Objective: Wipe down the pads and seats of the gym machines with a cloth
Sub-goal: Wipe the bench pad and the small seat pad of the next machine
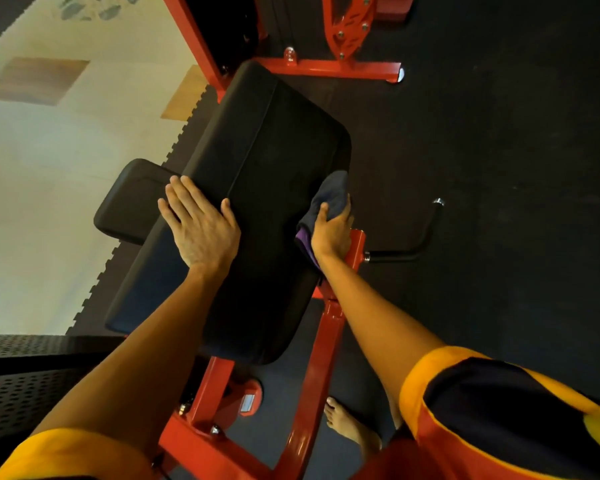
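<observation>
- Cloth (330,190) is being gripped by the right hand (333,233), fingers (323,212) curling round it at the right edge of the pad (271,150).
- Left hand (201,230) is resting flat on the pad's left side, fingers straight, holding nothing.
- The pad is running lengthwise away from the person, its face lying left of the cloth.

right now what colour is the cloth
The cloth is dark grey with a purple edge, head view.
</observation>
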